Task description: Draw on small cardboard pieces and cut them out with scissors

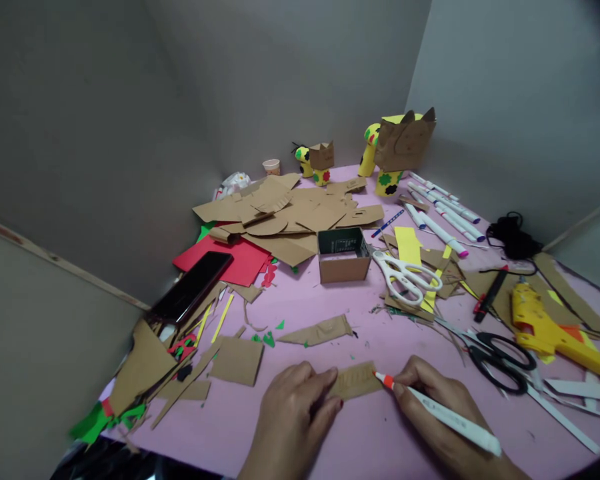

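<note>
A small rectangular strip of cardboard (356, 381) lies on the pink tabletop, with faint marks on its surface. My left hand (296, 408) grips its left end between thumb and fingers. In my right hand (437, 410) is a white marker (447, 417) with an orange-red collar, its tip touching the strip near the right end. Just beyond the strip lies a long, pointed cardboard scrap (320, 331). Further back stands a small open cardboard box (345, 267), dark inside.
To the right are black-handled scissors (500, 363), white scissors (407, 277), a yellow glue gun (545, 327), several markers (445, 230) and black yarn (515, 237). Cardboard pieces (290, 213), red paper (245, 257) and a phone (193, 287) lie left. Yellow spotted figures (405, 147) stand behind.
</note>
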A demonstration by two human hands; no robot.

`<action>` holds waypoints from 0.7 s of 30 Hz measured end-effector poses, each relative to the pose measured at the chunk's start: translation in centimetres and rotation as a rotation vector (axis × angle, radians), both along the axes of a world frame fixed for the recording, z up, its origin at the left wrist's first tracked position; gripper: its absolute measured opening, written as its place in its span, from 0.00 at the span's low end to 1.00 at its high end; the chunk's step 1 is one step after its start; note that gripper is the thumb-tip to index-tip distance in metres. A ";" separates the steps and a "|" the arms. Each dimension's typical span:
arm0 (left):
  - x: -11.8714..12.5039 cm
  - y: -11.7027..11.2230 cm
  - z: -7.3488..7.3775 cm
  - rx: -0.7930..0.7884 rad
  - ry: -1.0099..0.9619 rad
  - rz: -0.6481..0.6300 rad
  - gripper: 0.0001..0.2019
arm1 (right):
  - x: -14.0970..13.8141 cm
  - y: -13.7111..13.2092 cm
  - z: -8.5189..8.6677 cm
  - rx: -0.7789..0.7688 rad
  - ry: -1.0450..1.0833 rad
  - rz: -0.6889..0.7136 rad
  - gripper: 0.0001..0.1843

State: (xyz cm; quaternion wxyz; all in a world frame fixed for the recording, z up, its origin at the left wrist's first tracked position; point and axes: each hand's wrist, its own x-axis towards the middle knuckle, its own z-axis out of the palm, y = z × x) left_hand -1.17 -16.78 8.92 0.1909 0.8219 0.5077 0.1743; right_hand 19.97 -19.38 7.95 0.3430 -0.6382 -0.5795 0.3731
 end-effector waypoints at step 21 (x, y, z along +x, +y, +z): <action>0.1 -0.2 0.1 -0.042 -0.041 0.042 0.11 | -3.6 0.3 0.1 0.037 -0.013 0.293 0.10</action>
